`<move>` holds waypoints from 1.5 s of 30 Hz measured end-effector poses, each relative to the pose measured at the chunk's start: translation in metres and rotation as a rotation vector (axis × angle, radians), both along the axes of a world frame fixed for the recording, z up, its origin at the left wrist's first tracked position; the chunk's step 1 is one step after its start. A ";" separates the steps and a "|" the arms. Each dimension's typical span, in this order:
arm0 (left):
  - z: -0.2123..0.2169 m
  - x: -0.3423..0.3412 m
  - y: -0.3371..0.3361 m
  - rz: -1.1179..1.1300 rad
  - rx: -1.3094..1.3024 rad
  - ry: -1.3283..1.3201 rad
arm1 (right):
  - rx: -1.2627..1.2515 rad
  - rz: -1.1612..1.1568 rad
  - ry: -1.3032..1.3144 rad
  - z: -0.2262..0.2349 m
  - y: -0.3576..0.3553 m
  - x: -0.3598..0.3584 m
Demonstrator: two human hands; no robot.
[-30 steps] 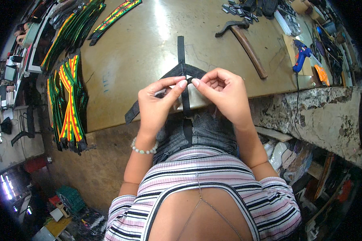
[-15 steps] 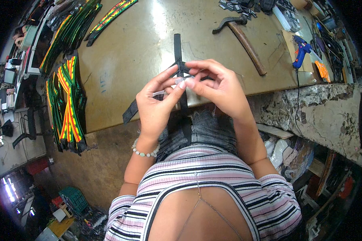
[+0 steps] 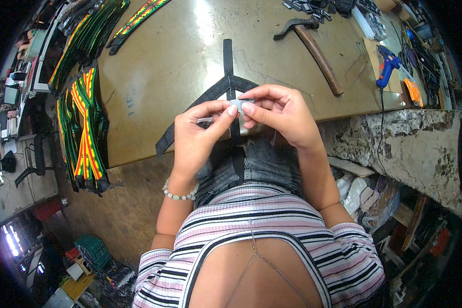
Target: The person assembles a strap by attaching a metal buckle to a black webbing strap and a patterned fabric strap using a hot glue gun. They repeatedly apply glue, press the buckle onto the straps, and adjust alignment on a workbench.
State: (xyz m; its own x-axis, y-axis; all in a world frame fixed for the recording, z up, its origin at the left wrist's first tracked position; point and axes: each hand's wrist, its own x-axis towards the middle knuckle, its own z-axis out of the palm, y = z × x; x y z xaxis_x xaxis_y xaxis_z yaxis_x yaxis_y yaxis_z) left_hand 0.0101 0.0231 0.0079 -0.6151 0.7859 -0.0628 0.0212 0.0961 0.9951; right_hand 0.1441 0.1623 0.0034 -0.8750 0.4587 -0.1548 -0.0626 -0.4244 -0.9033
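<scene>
Close in front of me, above the table edge, both hands pinch a small pale grey strip. My left hand is closed on its left end, thumb against forefinger. Another whitish edge shows between the fingers of that hand, perhaps part of the same piece. My right hand grips the other end, where a small dark edge shows. Beneath the hands lies a black webbing strap with arms meeting in a Y. One arm points away from me, one runs down to the left, and another hangs toward my lap.
A hammer with a wooden handle lies to the right. Farther right are a blue glue gun and an orange packet. Patterned straps hang over the left edge, with more straps behind. Small dark pieces lie at the back.
Both hands have drawn slightly apart and down from the strap's junction, which shows now. The pale strip between them is more plainly visible.
</scene>
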 end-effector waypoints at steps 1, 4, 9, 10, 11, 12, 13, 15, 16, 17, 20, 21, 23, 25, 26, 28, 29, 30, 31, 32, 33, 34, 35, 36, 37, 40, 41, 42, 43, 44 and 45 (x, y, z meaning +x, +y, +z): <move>0.001 0.000 0.000 -0.006 -0.002 -0.015 | 0.005 0.014 0.012 0.000 0.001 0.001; 0.001 0.001 0.001 0.003 0.002 -0.013 | -0.009 0.009 0.050 -0.003 0.003 0.001; 0.000 0.001 -0.002 0.031 -0.030 0.052 | -0.016 -0.031 -0.006 -0.010 0.001 -0.002; -0.001 0.001 -0.002 0.028 -0.019 0.063 | -0.014 -0.044 -0.028 -0.011 0.000 -0.002; -0.002 0.001 -0.002 0.029 -0.011 0.067 | -0.025 -0.045 -0.010 -0.011 -0.001 -0.002; -0.003 0.000 -0.002 0.028 -0.004 0.069 | -0.033 -0.050 -0.003 -0.011 -0.001 -0.002; -0.004 0.000 -0.001 0.028 -0.002 0.078 | -0.041 -0.055 0.003 -0.011 -0.001 -0.002; -0.004 -0.001 0.000 0.028 0.008 0.094 | -0.034 -0.054 -0.007 -0.011 -0.001 -0.002; -0.005 -0.001 0.002 0.031 0.004 0.119 | -0.023 -0.054 0.001 -0.010 -0.001 -0.002; -0.005 -0.002 0.003 0.035 0.006 0.143 | -0.013 -0.053 -0.025 -0.010 0.000 -0.002; -0.003 -0.003 0.005 0.031 -0.017 0.193 | 0.024 -0.054 -0.056 -0.009 0.001 -0.002; -0.002 -0.004 0.005 0.032 -0.042 0.197 | 0.026 -0.059 -0.061 -0.009 0.001 -0.003; -0.001 -0.004 0.004 0.002 -0.042 0.207 | 0.020 -0.069 -0.062 -0.010 0.001 -0.004; -0.001 -0.005 0.004 -0.008 -0.054 0.206 | 0.006 -0.081 -0.067 -0.011 0.000 -0.005; -0.001 -0.005 0.004 -0.007 -0.059 0.206 | 0.011 -0.073 -0.055 -0.012 -0.001 -0.006; -0.002 -0.007 0.004 -0.009 -0.058 0.208 | 0.030 -0.068 -0.072 -0.012 -0.001 -0.006; -0.003 -0.008 0.004 -0.013 -0.053 0.208 | 0.030 -0.057 -0.065 -0.012 -0.001 -0.006; -0.004 -0.009 0.004 -0.013 -0.056 0.202 | 0.032 -0.052 -0.074 -0.012 0.000 -0.006; -0.004 -0.010 0.005 -0.022 -0.066 0.202 | 0.035 -0.041 -0.055 -0.011 0.001 -0.006; -0.005 -0.011 0.005 -0.025 -0.082 0.197 | 0.050 -0.036 -0.103 -0.010 0.002 -0.006; -0.005 -0.012 0.005 -0.027 -0.098 0.193 | 0.065 -0.025 -0.124 -0.010 0.004 -0.007; -0.005 -0.014 0.007 -0.031 -0.117 0.210 | 0.087 -0.020 -0.152 -0.009 0.005 -0.008; -0.006 -0.016 0.010 -0.030 -0.137 0.229 | 0.162 -0.024 -0.181 -0.008 0.008 -0.010; -0.006 -0.019 0.012 -0.033 -0.177 0.238 | 0.239 -0.037 -0.220 -0.008 0.010 -0.013; -0.006 -0.021 0.015 -0.034 -0.180 0.280 | 0.312 -0.049 -0.261 -0.008 0.012 -0.016; -0.011 -0.029 0.031 -0.036 -0.188 0.433 | 0.657 -0.107 -0.417 -0.011 0.023 -0.031; -0.013 -0.030 0.036 -0.031 -0.234 0.467 | 0.685 -0.102 -0.456 -0.012 0.026 -0.036; -0.015 -0.032 0.040 -0.024 -0.254 0.507 | 0.715 -0.098 -0.500 -0.014 0.029 -0.040; -0.017 -0.033 0.043 -0.016 -0.273 0.548 | 0.746 -0.094 -0.544 -0.015 0.032 -0.044; -0.019 -0.034 0.044 -0.022 -0.268 0.543 | 0.727 -0.082 -0.546 -0.017 0.034 -0.047; -0.020 -0.036 0.045 -0.027 -0.264 0.538 | 0.741 -0.080 -0.551 -0.018 0.035 -0.048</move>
State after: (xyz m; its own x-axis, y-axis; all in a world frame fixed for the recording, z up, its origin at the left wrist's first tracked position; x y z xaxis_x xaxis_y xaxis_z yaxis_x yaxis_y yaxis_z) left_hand -0.0259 0.0679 -0.0125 -0.5951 0.8017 0.0565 0.5213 0.3316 0.7863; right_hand 0.0959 0.1977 -0.0149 -0.7265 0.6623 -0.1831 0.4524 0.2604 -0.8529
